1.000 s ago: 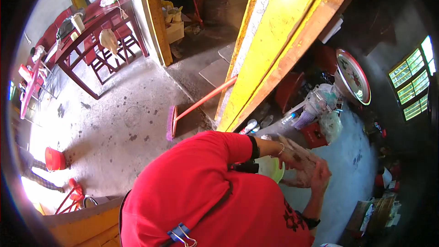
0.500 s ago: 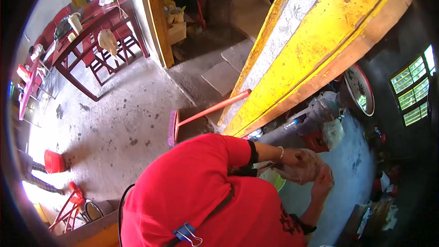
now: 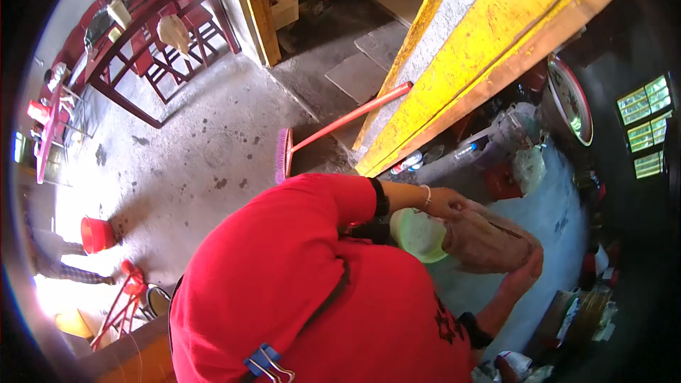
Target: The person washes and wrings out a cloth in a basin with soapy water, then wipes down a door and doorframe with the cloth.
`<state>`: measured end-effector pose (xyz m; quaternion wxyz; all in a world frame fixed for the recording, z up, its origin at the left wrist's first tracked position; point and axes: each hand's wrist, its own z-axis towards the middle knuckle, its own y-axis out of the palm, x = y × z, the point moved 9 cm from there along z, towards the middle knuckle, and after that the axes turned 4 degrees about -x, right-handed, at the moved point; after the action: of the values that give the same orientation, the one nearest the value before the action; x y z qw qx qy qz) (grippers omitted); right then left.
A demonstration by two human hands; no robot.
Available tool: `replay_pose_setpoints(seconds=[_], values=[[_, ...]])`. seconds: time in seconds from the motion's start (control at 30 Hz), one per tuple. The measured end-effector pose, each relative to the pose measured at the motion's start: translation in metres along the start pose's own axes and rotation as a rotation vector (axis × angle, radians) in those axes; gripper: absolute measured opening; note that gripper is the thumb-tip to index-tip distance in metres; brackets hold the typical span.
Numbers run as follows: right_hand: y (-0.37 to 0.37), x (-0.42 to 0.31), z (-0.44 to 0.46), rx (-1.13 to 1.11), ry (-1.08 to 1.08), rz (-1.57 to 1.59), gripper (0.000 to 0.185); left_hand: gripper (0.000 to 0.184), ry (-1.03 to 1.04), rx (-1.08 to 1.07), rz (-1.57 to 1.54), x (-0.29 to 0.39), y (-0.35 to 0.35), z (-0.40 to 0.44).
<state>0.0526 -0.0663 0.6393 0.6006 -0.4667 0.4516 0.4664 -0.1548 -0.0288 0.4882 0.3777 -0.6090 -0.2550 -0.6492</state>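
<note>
A wet-looking brownish cloth hangs stretched between my two hands. My left hand, with a bracelet at the wrist, is closed on the cloth's upper edge. At its far lower end, my right hand grips the same cloth, the fingers partly hidden behind the fabric. Beneath and beside the left hand is a pale green basin, partly covered by my arm and the cloth. My red shirt fills the lower middle of the view.
A purple-bristled broom leans by the yellow door frame. A red bucket and a red stool stand at the left, with a dark red table and chairs behind. A large red-rimmed pan leans at the right.
The bunched cloth has been spread out between my hands. Both hands have shifted within the view, the right one outward, and more of the basin shows.
</note>
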Motion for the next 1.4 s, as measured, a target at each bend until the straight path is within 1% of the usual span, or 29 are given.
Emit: replay_pose_setpoints(seconds=[0.03, 0.13, 0.2, 0.23, 0.27, 0.3, 0.33, 0.37, 0.4, 0.43, 0.47, 0.5, 0.57, 0.63, 0.67, 0.73, 0.77, 0.83, 0.9, 0.93, 0.97, 1.03, 1.07, 1.13, 1.2, 1.27, 1.33, 1.37, 1.4], values=[[0.004, 0.008, -0.006, -0.009, 0.037, 0.101, 0.042, 0.033, -0.05, -0.032, -0.01, -0.011, 0.001, -0.01], [0.01, 0.013, -0.029, 0.145, 0.182, 0.192, 0.043, 0.025, -0.245, -0.075, 0.0, -0.004, -0.011, -0.054], [0.006, 0.01, -0.032, 0.104, 0.149, 0.211, 0.043, 0.023, -0.241, -0.042, 0.127, -0.029, -0.031, -0.067], [0.002, 0.009, -0.033, 0.087, 0.127, 0.219, 0.043, 0.022, -0.323, 0.051, 0.009, -0.047, -0.048, -0.079], [-0.008, 0.003, -0.034, 0.091, 0.063, 0.098, 0.042, 0.021, -0.402, 0.142, -0.11, -0.067, -0.065, -0.093], [-0.019, -0.001, -0.035, 0.098, 0.0, -0.025, 0.041, 0.018, -0.361, 0.248, -0.156, -0.083, -0.09, -0.104], [-0.022, -0.008, -0.038, 0.097, -0.037, -0.078, 0.039, 0.016, -0.479, 0.364, -0.052, -0.089, -0.118, -0.117], [-0.025, -0.014, -0.042, 0.098, -0.075, -0.131, 0.038, 0.017, -0.349, 0.642, 0.4, -0.084, -0.157, -0.131], [-0.025, -0.022, -0.047, 0.091, -0.085, -0.115, 0.037, 0.021, -0.42, 0.756, 0.524, -0.07, -0.181, -0.149], [-0.023, -0.029, -0.053, 0.085, -0.094, -0.098, 0.036, 0.023, -0.53, 0.84, 0.443, -0.064, -0.198, -0.166], [-0.022, -0.04, -0.061, 0.144, -0.129, -0.178, 0.035, 0.028, -0.489, 0.97, 0.444, -0.076, -0.22, -0.175], [-0.017, -0.051, -0.07, 0.203, -0.164, -0.258, 0.034, 0.029, -0.41, 1.112, 0.5, -0.071, -0.236, -0.182], [-0.012, -0.056, -0.078, 0.242, -0.163, -0.313, 0.035, 0.031, -0.415, 1.198, 0.691, -0.062, -0.262, -0.185], [-0.015, -0.046, -0.083, 0.201, -0.088, -0.259, 0.039, 0.032, -0.575, 0.926, 0.725, -0.082, -0.279, -0.169], [-0.01, -0.044, -0.087, 0.242, -0.051, -0.133, 0.039, 0.033, -0.65, 0.788, 0.742, -0.092, -0.283, -0.163], [0.005, -0.04, -0.091, 0.316, 0.015, 0.122, 0.04, 0.034, -0.622, 0.679, 0.677, -0.116, -0.293, -0.154], [0.015, -0.044, -0.092, 0.335, 0.002, 0.102, 0.039, 0.034, -0.612, 0.624, 0.643, -0.121, -0.294, -0.153], [0.035, -0.052, -0.098, 0.375, -0.014, 0.056, 0.038, 0.032, -0.5, 0.597, 0.614, -0.12, -0.295, -0.159], [0.052, -0.061, -0.106, 0.484, -0.046, -0.066, 0.039, 0.032, -0.4, 0.554, 0.617, -0.097, -0.3, -0.171], [0.061, -0.062, -0.107, 0.501, -0.033, -0.06, 0.039, 0.033, -0.368, 0.523, 0.626, -0.091, -0.305, -0.177], [0.07, -0.064, -0.108, 0.519, -0.02, -0.054, 0.038, 0.032, -0.351, 0.519, 0.616, -0.086, -0.311, -0.184], [0.089, -0.061, -0.105, 0.475, 0.068, 0.089, 0.038, 0.031, -0.321, 0.515, 0.593, -0.08, -0.323, -0.196], [0.092, -0.061, -0.104, 0.451, 0.012, -0.033, 0.037, 0.029, -0.27, 0.516, 0.59, -0.084, -0.329, -0.2], [0.094, -0.053, -0.108, 0.401, -0.095, -0.28, 0.034, 0.03, -0.34, 0.574, 0.519, -0.08, -0.341, -0.219], [0.131, -0.063, -0.107, 0.319, -0.151, -0.379, 0.031, 0.031, -0.394, 0.637, 0.465, -0.087, -0.35, -0.236], [0.158, -0.064, -0.11, 0.289, -0.13, -0.285, 0.029, 0.034, -0.441, 0.708, 0.431, -0.103, -0.359, -0.255], [0.173, -0.058, -0.115, 0.305, -0.035, 0.002, 0.027, 0.031, -0.38, 0.787, 0.408, -0.104, -0.363, -0.274], [0.181, -0.063, -0.117, 0.286, -0.034, -0.016, 0.027, 0.029, -0.35, 0.827, 0.396, -0.101, -0.366, -0.283], [0.19, -0.068, -0.119, 0.266, -0.033, -0.035, 0.027, 0.029, -0.369, 0.861, 0.391, -0.102, -0.37, -0.294]])
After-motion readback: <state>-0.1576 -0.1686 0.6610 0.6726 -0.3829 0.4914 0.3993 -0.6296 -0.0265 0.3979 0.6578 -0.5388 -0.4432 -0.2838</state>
